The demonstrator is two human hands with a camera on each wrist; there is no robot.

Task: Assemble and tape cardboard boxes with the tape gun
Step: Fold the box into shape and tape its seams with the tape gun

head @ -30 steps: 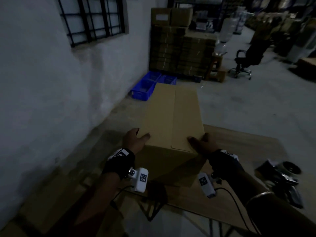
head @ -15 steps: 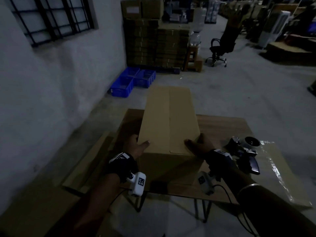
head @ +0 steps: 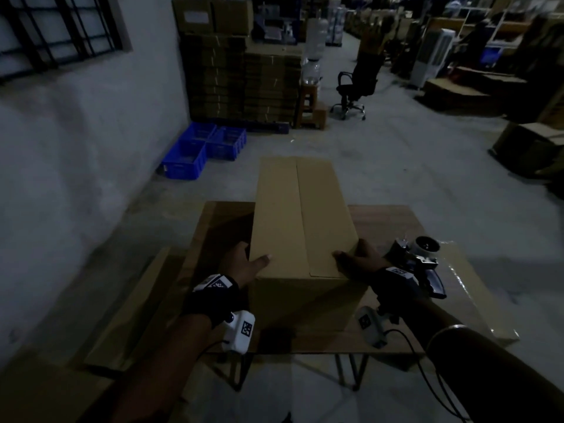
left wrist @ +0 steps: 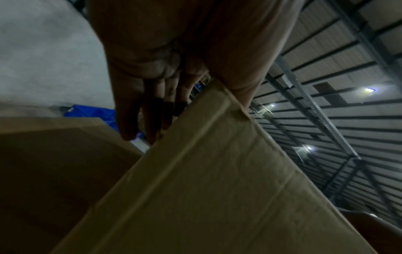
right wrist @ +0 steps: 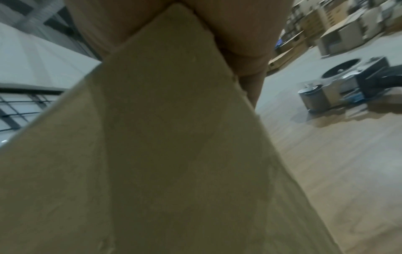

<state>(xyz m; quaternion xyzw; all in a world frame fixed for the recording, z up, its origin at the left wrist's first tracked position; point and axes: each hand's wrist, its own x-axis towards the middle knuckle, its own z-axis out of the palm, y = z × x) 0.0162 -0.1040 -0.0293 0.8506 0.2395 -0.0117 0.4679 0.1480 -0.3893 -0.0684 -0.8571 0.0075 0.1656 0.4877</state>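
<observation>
Two hands gripping one closed cardboard box (head: 300, 221) sitting on the table (head: 393, 221): left hand (head: 244, 265) and right hand (head: 361, 262) clasping its near corners; tape gun (head: 419, 264) lying beside right.

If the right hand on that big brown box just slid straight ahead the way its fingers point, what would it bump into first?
Probably nothing. The right hand grips the near right corner of the long brown cardboard box, fingers pointing along its side. The wooden table looks bare there; the black tape gun lies to its right. Depth is uncertain.
</observation>
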